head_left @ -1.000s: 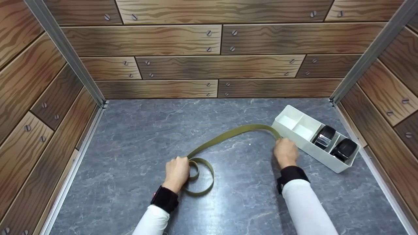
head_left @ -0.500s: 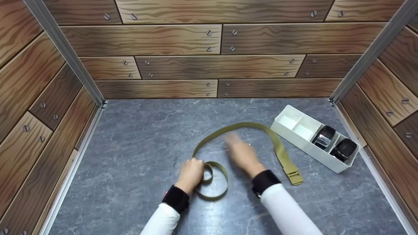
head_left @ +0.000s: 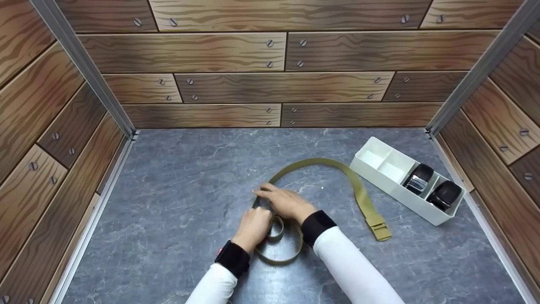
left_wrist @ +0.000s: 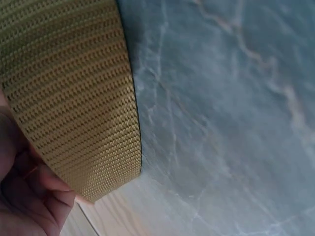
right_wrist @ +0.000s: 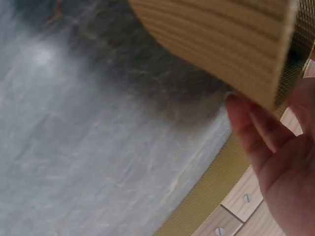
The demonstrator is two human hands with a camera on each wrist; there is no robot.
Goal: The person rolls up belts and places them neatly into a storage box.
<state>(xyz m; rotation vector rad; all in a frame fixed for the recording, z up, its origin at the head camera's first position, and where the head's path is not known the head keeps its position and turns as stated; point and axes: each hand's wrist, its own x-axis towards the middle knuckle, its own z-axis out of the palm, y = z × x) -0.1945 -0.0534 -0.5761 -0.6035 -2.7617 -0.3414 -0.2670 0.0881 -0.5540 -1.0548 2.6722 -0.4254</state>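
Note:
An olive-green webbing belt (head_left: 315, 161) stands on edge on the floor, curving up from my hands and round to the right, where its buckle (head_left: 378, 228) lies flat. My left hand (head_left: 254, 226) grips the belt at its coiled part, with a small and a larger loop showing beside it. Just above, my right hand (head_left: 289, 203) reaches across with its fingers fairly straight at the belt. In the left wrist view the webbing (left_wrist: 78, 108) runs past curled fingers. The right wrist view has fingertips (right_wrist: 236, 105) at the belt's lower edge.
A white divided box (head_left: 405, 179) sits at the right, its two near compartments each holding a black belt (head_left: 445, 194) with what looks like a metal buckle. Wood-patterned walls (head_left: 228, 50) bound the grey marbled floor (head_left: 181, 177) at the back and sides.
My right hand has let go of the buckle end, which now lies on the floor, and has moved left to beside my left hand. The left hand has shifted right with the coil.

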